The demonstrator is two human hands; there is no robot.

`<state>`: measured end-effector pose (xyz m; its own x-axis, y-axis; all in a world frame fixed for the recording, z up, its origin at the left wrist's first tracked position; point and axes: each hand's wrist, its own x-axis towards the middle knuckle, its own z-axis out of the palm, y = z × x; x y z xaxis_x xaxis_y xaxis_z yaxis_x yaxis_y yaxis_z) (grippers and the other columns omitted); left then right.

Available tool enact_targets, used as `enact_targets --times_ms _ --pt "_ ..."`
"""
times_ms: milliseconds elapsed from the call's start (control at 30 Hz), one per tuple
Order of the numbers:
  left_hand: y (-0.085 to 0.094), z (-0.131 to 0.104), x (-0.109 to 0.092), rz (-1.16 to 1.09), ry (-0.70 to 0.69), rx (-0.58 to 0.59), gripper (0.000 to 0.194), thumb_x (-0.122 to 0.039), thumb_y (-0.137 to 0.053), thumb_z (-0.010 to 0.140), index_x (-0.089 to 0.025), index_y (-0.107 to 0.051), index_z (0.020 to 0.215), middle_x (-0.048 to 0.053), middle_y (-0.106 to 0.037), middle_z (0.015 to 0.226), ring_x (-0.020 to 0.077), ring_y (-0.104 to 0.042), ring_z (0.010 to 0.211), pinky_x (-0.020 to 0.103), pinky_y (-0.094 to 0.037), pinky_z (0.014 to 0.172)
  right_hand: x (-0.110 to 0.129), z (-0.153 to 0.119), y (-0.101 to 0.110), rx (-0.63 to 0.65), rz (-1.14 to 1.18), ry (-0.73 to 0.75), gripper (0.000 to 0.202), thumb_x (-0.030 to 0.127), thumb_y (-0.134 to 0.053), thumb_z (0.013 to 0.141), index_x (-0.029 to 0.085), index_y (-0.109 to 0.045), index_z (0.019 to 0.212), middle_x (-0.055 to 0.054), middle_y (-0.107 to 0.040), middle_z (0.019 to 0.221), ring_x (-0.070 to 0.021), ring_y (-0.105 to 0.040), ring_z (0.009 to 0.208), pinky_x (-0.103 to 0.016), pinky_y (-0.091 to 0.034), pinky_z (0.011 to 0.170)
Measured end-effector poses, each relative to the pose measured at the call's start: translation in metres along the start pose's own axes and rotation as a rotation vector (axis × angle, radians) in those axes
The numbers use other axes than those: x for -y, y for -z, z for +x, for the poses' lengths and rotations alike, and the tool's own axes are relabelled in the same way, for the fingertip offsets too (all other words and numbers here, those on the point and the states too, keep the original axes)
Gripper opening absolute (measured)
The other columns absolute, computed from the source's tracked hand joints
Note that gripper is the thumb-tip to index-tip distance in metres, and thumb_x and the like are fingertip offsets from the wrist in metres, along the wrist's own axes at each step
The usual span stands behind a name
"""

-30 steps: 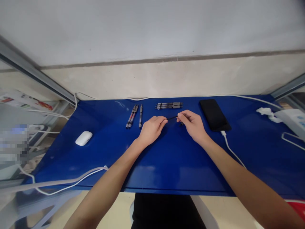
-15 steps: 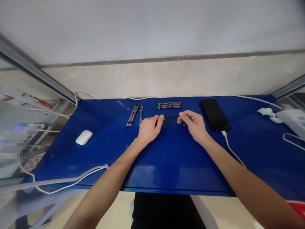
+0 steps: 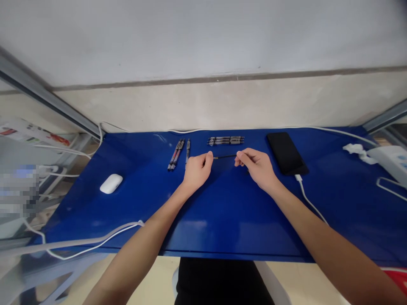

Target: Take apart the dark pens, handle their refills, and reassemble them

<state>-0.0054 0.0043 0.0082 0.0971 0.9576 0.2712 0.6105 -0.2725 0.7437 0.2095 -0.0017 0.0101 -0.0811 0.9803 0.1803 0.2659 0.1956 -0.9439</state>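
A thin dark pen refill with a brass-coloured part near its left end stretches between my two hands, above the blue desk. My left hand is closed, thumb and fingers pinching the left end. My right hand grips the other end between thumb and fingertips. Beyond the hands lies a stack of several grey-and-clear pens, side by side. Left of them is a single pen, its lower end hidden by my left hand. Two more pens lie slanted beside it. Something dark under my right hand is mostly hidden.
A black phone with a white cable lies to the right. A white earbud case sits on the left of the blue desk. Crumpled tissue and a power strip are at far right. White cables cross the front left.
Both hands have shifted slightly left, the left one a little more. Slightly more of the refill shows between them. The dark thing under my right hand is more covered.
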Motion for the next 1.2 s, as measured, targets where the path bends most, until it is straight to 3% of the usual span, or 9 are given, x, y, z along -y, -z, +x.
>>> enact_targets --times_ms 100,200,467,600,733,833,1067,1133,1200 --pt "0.0 0.0 -0.001 0.004 -0.007 0.0 0.053 -0.045 -0.038 0.103 -0.019 -0.03 0.057 -0.003 -0.029 0.051 0.0099 -0.028 0.049 0.032 -0.018 0.055 0.008 -0.005 0.0 0.001 -0.038 -0.052 0.057 0.056 -0.054 0.099 0.021 -0.058 0.054 -0.001 -0.056 0.053 -0.0132 -0.049 0.052 -0.03 -0.037 0.054" --pt "0.0 -0.001 -0.002 0.001 -0.012 0.001 0.052 -0.045 -0.038 0.103 -0.02 -0.029 0.058 -0.003 -0.028 0.051 0.0098 -0.028 0.049 0.032 -0.019 0.055 0.01 -0.007 -0.001 -0.011 -0.062 -0.05 0.06 0.057 -0.048 0.101 0.021 -0.048 0.052 0.0 -0.049 0.051 -0.0121 -0.043 0.049 -0.031 -0.035 0.052" --pt "0.0 0.001 0.002 -0.036 0.04 -0.012 0.053 -0.047 -0.038 0.103 -0.019 -0.034 0.059 -0.003 -0.033 0.053 0.0107 -0.031 0.052 0.031 -0.02 0.056 0.0 0.0 0.0 0.02 -0.117 0.048 0.03 0.048 -0.057 0.098 0.023 -0.071 0.089 -0.004 -0.073 0.088 -0.0167 -0.061 0.072 -0.03 -0.044 0.063" --pt "0.0 0.002 0.002 -0.063 0.076 -0.013 0.053 -0.049 -0.037 0.103 -0.02 -0.034 0.058 -0.002 -0.034 0.053 0.0112 -0.031 0.052 0.031 -0.02 0.056 0.001 -0.002 -0.001 0.023 -0.14 0.019 0.043 0.052 -0.053 0.099 0.021 -0.069 0.074 -0.003 -0.069 0.073 -0.0173 -0.062 0.069 -0.031 -0.044 0.065" --pt "-0.001 0.002 0.001 -0.039 0.078 0.003 0.053 -0.049 -0.037 0.102 -0.02 -0.034 0.058 -0.002 -0.035 0.053 0.0114 -0.032 0.052 0.032 -0.019 0.056 0.004 -0.005 -0.001 0.041 -0.137 -0.04 0.063 0.059 -0.042 0.102 0.02 -0.055 0.055 -0.002 -0.058 0.057 -0.0148 -0.055 0.056 -0.032 -0.041 0.06" --pt "-0.001 0.002 0.0 -0.021 0.079 0.009 0.053 -0.049 -0.037 0.102 -0.02 -0.033 0.058 -0.002 -0.034 0.053 0.0115 -0.031 0.052 0.032 -0.019 0.056 0.003 -0.004 -0.002 0.042 -0.143 -0.022 0.056 0.056 -0.043 0.103 0.021 -0.056 0.062 -0.001 -0.057 0.061 -0.0142 -0.052 0.057 -0.031 -0.04 0.059" --pt "-0.001 0.002 0.002 -0.058 0.108 0.009 0.053 -0.05 -0.036 0.102 -0.02 -0.035 0.059 -0.002 -0.037 0.054 0.0117 -0.033 0.053 0.031 -0.021 0.056 -0.003 0.0 -0.003 -0.007 -0.128 0.011 0.026 0.045 -0.058 0.097 0.022 -0.069 0.09 -0.003 -0.069 0.081 -0.0154 -0.058 0.067 -0.03 -0.043 0.061" --pt "-0.001 0.002 0.002 -0.058 0.111 0.01 0.054 -0.051 -0.036 0.102 -0.02 -0.035 0.058 -0.002 -0.037 0.054 0.0118 -0.032 0.053 0.031 -0.021 0.056 -0.001 0.0 -0.002 -0.023 -0.12 0.002 0.028 0.047 -0.059 0.097 0.022 -0.07 0.09 -0.003 -0.069 0.079 -0.016 -0.059 0.067 -0.03 -0.043 0.061" --pt "-0.001 0.002 0.002 -0.053 0.108 0.012 0.054 -0.051 -0.036 0.102 -0.02 -0.035 0.058 -0.002 -0.036 0.053 0.0118 -0.032 0.053 0.031 -0.02 0.055 0.001 -0.001 -0.002 -0.02 -0.118 -0.007 0.038 0.052 -0.056 0.098 0.021 -0.069 0.077 -0.003 -0.067 0.072 -0.0161 -0.059 0.066 -0.03 -0.043 0.062"
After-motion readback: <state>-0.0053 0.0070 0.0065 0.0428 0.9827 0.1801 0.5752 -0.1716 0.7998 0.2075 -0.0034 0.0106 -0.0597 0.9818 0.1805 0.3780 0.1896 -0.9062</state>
